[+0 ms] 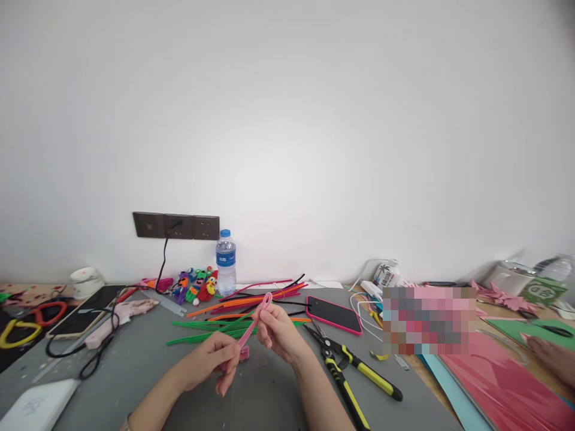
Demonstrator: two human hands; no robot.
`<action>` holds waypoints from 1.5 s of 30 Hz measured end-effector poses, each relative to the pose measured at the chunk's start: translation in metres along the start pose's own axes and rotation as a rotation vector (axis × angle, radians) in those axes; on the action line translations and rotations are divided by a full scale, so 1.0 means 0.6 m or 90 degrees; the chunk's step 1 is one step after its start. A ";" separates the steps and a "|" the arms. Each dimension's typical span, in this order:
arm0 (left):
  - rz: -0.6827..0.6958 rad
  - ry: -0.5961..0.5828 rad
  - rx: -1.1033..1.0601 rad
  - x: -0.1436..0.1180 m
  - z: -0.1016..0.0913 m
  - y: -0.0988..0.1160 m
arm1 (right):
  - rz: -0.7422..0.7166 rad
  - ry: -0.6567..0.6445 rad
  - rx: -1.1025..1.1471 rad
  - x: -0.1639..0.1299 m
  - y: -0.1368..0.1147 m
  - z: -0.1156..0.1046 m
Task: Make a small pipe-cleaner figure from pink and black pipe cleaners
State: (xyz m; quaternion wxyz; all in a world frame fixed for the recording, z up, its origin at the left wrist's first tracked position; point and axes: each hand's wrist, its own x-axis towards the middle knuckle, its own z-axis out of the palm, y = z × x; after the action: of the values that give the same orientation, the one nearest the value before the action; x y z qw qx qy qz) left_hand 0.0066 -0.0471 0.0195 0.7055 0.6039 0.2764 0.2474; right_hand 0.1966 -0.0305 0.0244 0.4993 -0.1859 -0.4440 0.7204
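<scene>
A pink pipe cleaner (248, 334), bent into a narrow loop at its top end, is stretched between my two hands above the grey mat. My right hand (277, 328) pinches it just under the loop. Lower down, my left hand (218, 358) has its fingers closed around the other end, where a thicker pink bit shows beside the fingertips. Behind my hands lie green pipe cleaners (197, 333) and orange pipe cleaners (251, 303), along with magenta and black ones. Yellow-and-black pliers (345, 359) rest to the right of my right forearm.
A water bottle (226, 266) stands by the wall beside colourful pipe-cleaner figures (196, 287). A pink-edged phone (335, 315) lies right of centre. At left are another phone (85, 311), scissors (27, 329) and a white box (40, 407). Another person's hand (550, 356) is at far right near red sheets (507, 383).
</scene>
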 end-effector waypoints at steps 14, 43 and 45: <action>0.001 -0.092 -0.073 -0.004 -0.002 -0.001 | -0.045 0.007 0.055 0.002 0.013 -0.015; -0.053 -0.064 -0.089 -0.010 -0.011 0.009 | -0.076 0.060 -0.001 0.007 0.017 -0.011; -0.080 -0.072 -0.115 -0.010 -0.010 0.013 | -0.077 0.055 -0.007 0.008 0.020 -0.012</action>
State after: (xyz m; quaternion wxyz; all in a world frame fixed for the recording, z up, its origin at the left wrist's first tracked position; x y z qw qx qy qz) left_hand -0.0021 -0.0458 0.0269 0.7858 0.5322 0.2499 0.1919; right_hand 0.1928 -0.0241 0.0115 0.5597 -0.1924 -0.4367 0.6775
